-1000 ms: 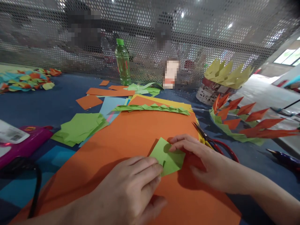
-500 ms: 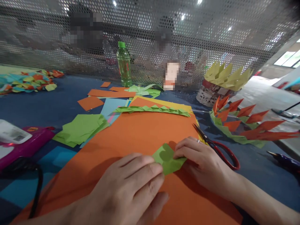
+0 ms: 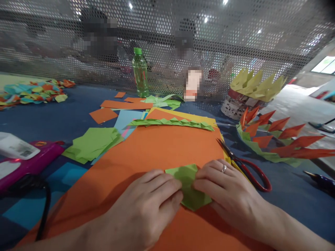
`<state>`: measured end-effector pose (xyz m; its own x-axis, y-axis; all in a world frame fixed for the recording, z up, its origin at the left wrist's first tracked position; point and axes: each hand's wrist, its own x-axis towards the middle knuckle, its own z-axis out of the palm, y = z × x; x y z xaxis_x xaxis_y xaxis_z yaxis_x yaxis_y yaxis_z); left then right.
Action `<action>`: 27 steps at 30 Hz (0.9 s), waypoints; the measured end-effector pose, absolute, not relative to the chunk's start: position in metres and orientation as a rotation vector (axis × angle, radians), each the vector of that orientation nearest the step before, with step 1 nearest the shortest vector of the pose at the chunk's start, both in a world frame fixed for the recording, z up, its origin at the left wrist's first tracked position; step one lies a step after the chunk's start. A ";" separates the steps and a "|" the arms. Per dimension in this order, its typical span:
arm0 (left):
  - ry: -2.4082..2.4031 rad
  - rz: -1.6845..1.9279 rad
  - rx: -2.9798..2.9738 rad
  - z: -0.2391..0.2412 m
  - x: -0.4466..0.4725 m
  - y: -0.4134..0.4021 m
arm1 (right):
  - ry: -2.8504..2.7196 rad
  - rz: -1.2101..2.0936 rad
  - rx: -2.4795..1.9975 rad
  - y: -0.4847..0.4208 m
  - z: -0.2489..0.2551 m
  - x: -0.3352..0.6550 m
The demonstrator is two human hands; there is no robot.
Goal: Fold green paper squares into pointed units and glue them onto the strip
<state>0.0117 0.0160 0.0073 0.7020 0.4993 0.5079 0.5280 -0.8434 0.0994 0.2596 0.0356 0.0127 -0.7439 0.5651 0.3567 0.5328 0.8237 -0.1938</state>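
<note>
A small green paper piece (image 3: 190, 186), partly folded, lies on a large orange sheet (image 3: 162, 150) in front of me. My left hand (image 3: 146, 212) presses its left edge with curled fingertips. My right hand (image 3: 227, 190), with a ring on one finger, pinches the paper's right edge. Both hands touch the paper at once. Red-handled scissors (image 3: 246, 167) lie just right of my right hand.
A stack of green squares (image 3: 92, 143) lies at left, a folded green strip (image 3: 172, 122) above the orange sheet. A green bottle (image 3: 140, 73) stands by the perforated metal screen (image 3: 167, 45). A green-and-orange paper crown (image 3: 277, 139) lies at right, a pink device (image 3: 28, 162) at left.
The green paper has been folded over and slid toward me. My right hand moved down and closer to my left; both hands now press on the folded piece.
</note>
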 end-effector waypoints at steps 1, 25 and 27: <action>-0.857 -0.823 -2.823 0.009 0.011 0.016 | -2.601 0.105 -0.810 0.035 0.012 0.259; -0.984 -0.846 -2.979 0.012 0.015 0.006 | -2.690 0.606 -0.856 0.041 0.017 0.271; -0.994 -0.856 -2.990 0.010 0.015 0.005 | -2.676 0.688 -0.875 0.042 0.021 0.272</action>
